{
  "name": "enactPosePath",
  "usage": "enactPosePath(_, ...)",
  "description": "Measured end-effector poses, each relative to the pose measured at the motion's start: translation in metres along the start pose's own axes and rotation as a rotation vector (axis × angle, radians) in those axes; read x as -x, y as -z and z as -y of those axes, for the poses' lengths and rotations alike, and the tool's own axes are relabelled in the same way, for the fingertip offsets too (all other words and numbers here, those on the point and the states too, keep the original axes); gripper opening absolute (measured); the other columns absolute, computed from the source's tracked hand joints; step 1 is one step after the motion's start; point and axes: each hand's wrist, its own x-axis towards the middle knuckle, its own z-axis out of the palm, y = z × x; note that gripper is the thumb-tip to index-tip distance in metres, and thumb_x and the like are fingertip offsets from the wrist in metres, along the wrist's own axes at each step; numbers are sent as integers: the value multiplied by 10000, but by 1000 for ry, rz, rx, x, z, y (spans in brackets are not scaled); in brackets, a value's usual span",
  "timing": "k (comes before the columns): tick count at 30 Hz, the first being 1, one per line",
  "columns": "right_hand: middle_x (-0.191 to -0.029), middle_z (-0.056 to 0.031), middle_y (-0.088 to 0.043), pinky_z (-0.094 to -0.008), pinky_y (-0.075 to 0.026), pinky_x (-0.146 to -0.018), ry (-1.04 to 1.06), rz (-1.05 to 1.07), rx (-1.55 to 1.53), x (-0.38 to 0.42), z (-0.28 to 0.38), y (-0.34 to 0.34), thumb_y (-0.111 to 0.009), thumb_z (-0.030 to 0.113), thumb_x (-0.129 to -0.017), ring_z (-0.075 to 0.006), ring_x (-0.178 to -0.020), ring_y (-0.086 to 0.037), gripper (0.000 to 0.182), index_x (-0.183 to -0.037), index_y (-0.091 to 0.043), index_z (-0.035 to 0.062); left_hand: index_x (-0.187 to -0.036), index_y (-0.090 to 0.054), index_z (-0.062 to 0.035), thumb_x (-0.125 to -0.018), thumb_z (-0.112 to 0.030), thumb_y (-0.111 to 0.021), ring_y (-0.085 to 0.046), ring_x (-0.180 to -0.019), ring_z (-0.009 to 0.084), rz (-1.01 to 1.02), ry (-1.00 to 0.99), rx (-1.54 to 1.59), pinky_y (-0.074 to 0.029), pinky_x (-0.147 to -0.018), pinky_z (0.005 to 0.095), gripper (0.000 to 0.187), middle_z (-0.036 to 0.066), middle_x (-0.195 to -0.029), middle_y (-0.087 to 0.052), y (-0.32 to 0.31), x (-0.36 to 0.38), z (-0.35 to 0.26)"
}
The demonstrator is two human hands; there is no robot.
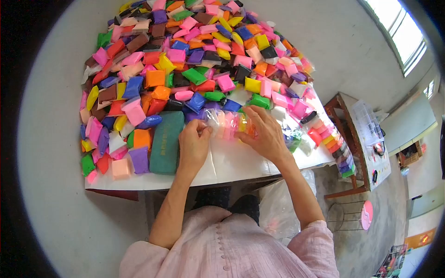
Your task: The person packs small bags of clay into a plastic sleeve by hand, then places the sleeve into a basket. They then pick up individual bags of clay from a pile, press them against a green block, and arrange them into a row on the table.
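Observation:
A clear plastic bag (228,124) lies at the front of the white table, holding a row of small soft packets in white, pinks, yellow and orange. At its left end, beside the white packet, my left hand (194,142) pinches the plastic between thumb and fingers. Over the orange and yellow end curls my right hand (264,134), thumb on the near side and fingers on the far side. A dark green case (166,142) with gold lettering lies just left of my left hand. The packets' contents cannot be made out for certain.
A large heap of coloured packets (185,55) covers the back and left of the table (218,167). Filled bags in rows (331,143) lie at the right edge. A big clear plastic bag (282,204) hangs below; a wooden side table (345,104) and a stool (366,215) stand right.

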Motion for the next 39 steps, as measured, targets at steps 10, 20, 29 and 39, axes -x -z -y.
enactPosePath(10, -1081, -182, -641, -441, -501, -868, -232, 298, -13, -12, -11, 22, -750, 240, -750, -354, -999, -632, 653, -1337, -515, 78, -1134, -536, 18, -903, -131, -677, -667, -787, 264, -30, -118, 79, -512, -708, 384, 309, 172, -882, -691, -17, -8, 5)
enactPosePath(20, -1075, -148, -692, -379, -513, -825, -378, 684, -404, -28, -43, 38, -842, 346, -747, -210, -922, -662, 744, -1362, -549, 46, -1137, -540, -6, -897, -152, -663, -521, -630, 117, 232, 113, 28, -405, -561, 318, 307, 74, -718, -608, 9, 8, -8)
enactPosePath(29, -1273, -168, -579, -418, -463, -974, -325, 185, -144, 16, -15, 43, -768, 371, -816, -342, -1187, -554, 546, -1231, -623, 47, -1077, -524, 30, -860, -201, -678, -620, -643, 333, 184, 166, -43, -471, -640, 447, 352, 171, -664, -609, 1, -2, -1)
enactPosePath(39, -1184, -134, -547, -426, -454, -928, 186, -22, 247, 30, 21, 16, -617, 114, -823, -301, -1060, -557, 348, -1155, -618, 13, -1324, -560, -23, -812, -59, -609, -580, -1129, 322, 48, -965, -633, -493, -971, 414, 515, 177, -1264, -587, -11, 18, -22)
